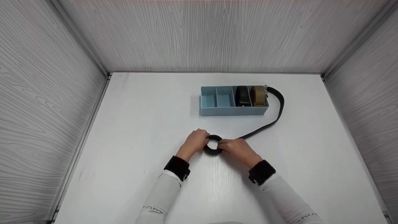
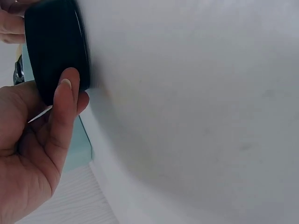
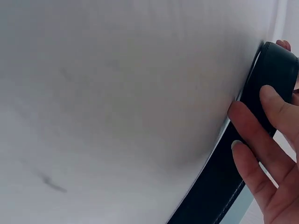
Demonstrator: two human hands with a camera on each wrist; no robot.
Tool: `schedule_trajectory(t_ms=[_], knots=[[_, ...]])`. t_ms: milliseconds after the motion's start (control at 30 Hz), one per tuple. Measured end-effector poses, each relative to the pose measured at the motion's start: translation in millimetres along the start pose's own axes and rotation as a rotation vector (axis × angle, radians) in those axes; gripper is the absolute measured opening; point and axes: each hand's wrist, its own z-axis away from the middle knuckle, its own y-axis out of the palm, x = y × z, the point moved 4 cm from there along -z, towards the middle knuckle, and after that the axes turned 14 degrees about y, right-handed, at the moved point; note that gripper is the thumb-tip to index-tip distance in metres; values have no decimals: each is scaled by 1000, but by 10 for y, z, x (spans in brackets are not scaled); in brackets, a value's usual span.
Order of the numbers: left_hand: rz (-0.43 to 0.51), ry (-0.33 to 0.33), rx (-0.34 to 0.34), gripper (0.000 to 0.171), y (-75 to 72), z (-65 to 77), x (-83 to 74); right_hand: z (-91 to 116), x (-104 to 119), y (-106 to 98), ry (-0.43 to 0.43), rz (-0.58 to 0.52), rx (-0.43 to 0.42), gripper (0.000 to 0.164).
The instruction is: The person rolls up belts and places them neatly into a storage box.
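A black belt stands on edge on the white table, part of it rolled into a ring-shaped coil [image 1: 213, 152]. Its loose strap [image 1: 281, 107] curves away to the right and back, up to a metal buckle [image 1: 266, 89] beside the box's right end. My left hand [image 1: 196, 140] grips the coil's left side, thumb and fingers on the leather [image 2: 53, 46]. At the coil's right side, my right hand [image 1: 238, 150] pinches the belt where the strap [image 3: 205, 191] runs into the roll. The coil's inner end is hidden.
Behind the hands lies a light blue divided box [image 1: 234, 111]. Its right compartments hold a rolled black belt [image 1: 242, 95] and a rolled tan belt [image 1: 258, 95]. Grey wood-grain panels [image 1: 186, 37] enclose the table's back and sides.
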Motion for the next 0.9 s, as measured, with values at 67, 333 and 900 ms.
schedule_trajectory(t_ms=[67,333,900], knots=[[-13,3,-4,13,8,-16,-10,2,7,4,-17,15,-6,16],[57,-183,-92,20,66,-8,-75,-9,125,34,-26,123,-80,11],[0,-67,33,11,35,-61,-98,62,-11,4,4,49,12,19]])
